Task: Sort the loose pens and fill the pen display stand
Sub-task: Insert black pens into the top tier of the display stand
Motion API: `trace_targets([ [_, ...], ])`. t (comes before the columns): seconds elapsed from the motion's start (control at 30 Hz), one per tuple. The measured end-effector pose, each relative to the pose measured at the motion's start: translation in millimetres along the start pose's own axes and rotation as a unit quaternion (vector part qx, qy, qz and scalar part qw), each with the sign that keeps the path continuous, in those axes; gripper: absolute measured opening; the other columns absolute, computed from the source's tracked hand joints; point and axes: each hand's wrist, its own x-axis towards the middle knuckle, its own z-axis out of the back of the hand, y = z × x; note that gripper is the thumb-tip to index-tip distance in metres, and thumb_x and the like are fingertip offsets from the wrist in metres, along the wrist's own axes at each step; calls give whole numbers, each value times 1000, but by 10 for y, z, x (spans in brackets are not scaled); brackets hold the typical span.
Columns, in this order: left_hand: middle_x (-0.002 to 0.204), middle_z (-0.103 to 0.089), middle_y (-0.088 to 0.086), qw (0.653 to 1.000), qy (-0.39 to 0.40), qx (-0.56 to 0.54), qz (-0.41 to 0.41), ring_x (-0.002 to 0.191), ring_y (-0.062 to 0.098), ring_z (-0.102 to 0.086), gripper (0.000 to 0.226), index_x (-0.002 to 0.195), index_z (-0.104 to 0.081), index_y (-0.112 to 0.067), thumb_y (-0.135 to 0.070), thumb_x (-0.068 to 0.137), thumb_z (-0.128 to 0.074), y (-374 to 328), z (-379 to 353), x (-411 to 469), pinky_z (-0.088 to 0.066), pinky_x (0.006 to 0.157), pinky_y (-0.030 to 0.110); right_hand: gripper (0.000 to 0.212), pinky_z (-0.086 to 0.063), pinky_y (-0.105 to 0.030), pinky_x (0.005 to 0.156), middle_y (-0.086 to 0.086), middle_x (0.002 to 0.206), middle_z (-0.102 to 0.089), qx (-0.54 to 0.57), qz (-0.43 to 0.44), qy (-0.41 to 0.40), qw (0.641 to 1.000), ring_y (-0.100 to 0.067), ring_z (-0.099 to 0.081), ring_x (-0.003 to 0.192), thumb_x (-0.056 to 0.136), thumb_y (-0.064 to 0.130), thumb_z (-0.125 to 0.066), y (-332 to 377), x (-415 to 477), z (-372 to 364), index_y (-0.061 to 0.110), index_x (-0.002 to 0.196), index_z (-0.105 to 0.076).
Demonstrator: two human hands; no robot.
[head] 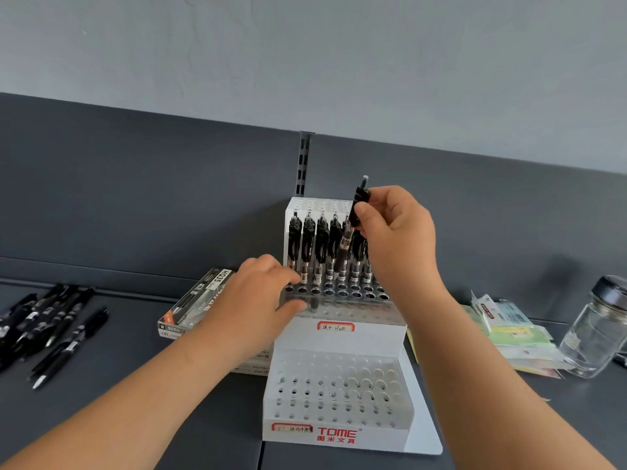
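Pen display stand [373,337] sits mid-frame, its front tier's holes open. Right hand [397,228] pinches a black pen [360,195] over the back row of pens [322,249]; left hand [251,300] grips the stand's left edge. Loose pens [51,320] lie far left.

The lower tier of the stand [339,337] has all its holes open, and the room above it is free. On the middle tier, pens [320,249] fill the back holes; the front holes are open. The left grip [261,293] holds the stand's left edge and blocks that side. The right grip [393,228], pinching a pen [359,201], hangs over the row's right end. A box [200,303] lies just left; packets [509,334] and a jar [597,330] are on the right.
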Motion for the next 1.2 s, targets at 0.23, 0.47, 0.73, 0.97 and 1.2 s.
trace_targets([
  [0.23,118,-45,-14,999,-4,45,-28,114,6,-38,43,132,-49,-31,-40,91,-56,77,-51,-57,-30,94,19,11,-52,-22,69,10,82,-67,-13,-17,31,999,-10,-64,79,94,20,-56,-84,-15,-80,29,90,-60],
  [0.47,117,-46,-13,998,-18,51,-28,113,7,-39,40,130,-51,-31,-35,91,-58,80,-94,-55,-29,91,18,8,-53,-36,65,4,73,-63,-118,-2,73,990,-14,-57,65,94,23,-55,-185,-50,-142,19,92,-61],
  [0.73,113,-49,-10,998,-32,53,-22,110,10,-43,37,125,-56,-27,-30,88,-62,69,-128,-63,-31,87,19,10,-42,-28,53,4,65,-54,-173,-19,93,980,-10,-45,54,96,25,-52,-334,-158,-173,18,90,-57],
  [0.97,116,-49,-10,998,-30,57,-11,112,10,-43,39,127,-54,-27,-34,89,-61,32,-127,-73,-35,88,21,13,-49,-28,59,8,74,-60,-155,-58,117,979,-9,-55,65,94,29,-55,-302,-144,-116,19,99,-60],
  [1.2,120,-48,-9,994,-64,82,20,115,12,-42,44,128,-51,-27,-42,87,-60,115,76,-173,-36,90,26,33,-43,-27,90,7,116,-57,-218,70,60,972,-12,-52,107,93,34,-55,-195,-328,-89,21,123,-54],
])
